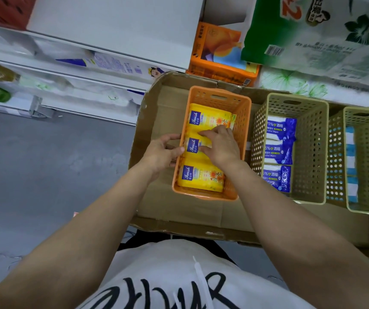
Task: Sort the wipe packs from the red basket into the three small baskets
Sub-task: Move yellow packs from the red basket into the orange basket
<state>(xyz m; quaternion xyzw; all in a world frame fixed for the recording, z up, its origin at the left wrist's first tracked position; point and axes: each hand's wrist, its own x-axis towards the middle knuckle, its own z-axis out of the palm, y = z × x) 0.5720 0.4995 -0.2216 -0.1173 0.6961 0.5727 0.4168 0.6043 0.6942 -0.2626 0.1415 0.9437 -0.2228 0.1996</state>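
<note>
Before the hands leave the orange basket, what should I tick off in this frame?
1. Middle yellow pack inside the orange basket: ok.
2. Right hand on that pack: ok.
3. Left hand at the basket's rim: ok; its grip, cannot tell.
4. Only yellow packs in this basket: ok.
5. Blue packs kept apart in the beige basket: ok.
6. Red basket emptied: cannot tell, out of view.

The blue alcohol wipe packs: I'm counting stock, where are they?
In the head view, the blue alcohol wipe packs lie inside the middle beige perforated basket, right of the orange plastic basket.
</note>
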